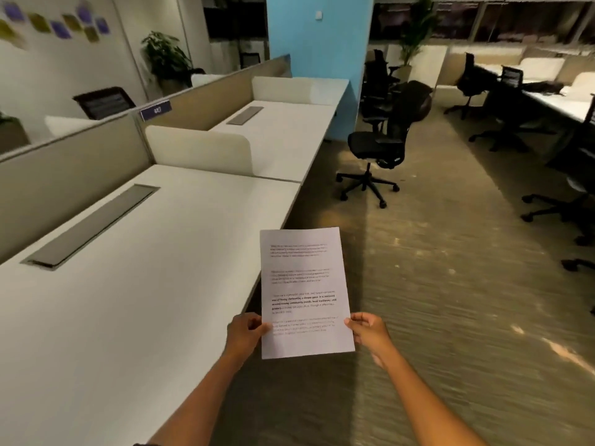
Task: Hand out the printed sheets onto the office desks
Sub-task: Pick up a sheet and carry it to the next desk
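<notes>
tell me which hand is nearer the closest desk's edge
Left. The left hand grips the printed sheets right beside the desk edge; the right hand grips their far side, over carpet.

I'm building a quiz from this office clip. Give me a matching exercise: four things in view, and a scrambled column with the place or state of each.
Things:
1. printed sheet
2. near desk
3. black office chair
4. coloured notes

Places or states:
A. stuck on the wall, top left
B. on the carpet by the far desk
C. held by the left hand and right hand
D. bears a grey cable flap

Pairs: 1-C, 2-D, 3-B, 4-A
</notes>
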`<state>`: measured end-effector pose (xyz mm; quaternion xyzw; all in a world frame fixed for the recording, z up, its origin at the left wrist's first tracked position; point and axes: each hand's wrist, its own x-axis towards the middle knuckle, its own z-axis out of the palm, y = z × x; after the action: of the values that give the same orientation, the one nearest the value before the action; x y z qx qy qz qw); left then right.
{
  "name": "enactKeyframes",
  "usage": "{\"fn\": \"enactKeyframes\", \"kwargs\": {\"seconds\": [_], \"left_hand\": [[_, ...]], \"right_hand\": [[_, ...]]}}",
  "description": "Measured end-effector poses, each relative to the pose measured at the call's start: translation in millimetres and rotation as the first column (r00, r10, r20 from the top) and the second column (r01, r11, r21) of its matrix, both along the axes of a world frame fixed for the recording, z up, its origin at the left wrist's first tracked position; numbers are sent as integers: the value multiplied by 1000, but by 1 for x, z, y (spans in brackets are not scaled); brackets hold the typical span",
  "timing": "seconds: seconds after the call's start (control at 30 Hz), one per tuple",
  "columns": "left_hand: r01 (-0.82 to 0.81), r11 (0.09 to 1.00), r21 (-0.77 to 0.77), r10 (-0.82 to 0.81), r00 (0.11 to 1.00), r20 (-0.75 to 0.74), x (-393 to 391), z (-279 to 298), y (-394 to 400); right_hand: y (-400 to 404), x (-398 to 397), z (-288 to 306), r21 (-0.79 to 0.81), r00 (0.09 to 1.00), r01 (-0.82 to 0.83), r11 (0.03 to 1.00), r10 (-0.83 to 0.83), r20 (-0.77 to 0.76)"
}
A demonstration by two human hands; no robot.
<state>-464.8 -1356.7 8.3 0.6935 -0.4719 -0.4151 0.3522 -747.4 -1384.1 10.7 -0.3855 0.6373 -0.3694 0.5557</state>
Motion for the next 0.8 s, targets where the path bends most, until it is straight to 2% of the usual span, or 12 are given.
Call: {"fn": "enactKeyframes", "kwargs": {"seconds": [0.13,0.4,0.57,0.8], "left_hand": [[-131,991,-19,132,990,45,17,14,-49],[-355,933,-52,358,931,66,74,16,-83],[-479,877,-33,480,873,88,136,9,-78],[-624,781,-21,623,776,99,214,3,-66]], "right_hand": [[-86,19,13,-18,990,-141,990,141,-3],[-190,107,8,-2,933,-360,933,360,-8],[-226,193,2,-9,863,-505,863,504,-48],[-262,305,5,-35,702,-704,709,688,-182]]}}
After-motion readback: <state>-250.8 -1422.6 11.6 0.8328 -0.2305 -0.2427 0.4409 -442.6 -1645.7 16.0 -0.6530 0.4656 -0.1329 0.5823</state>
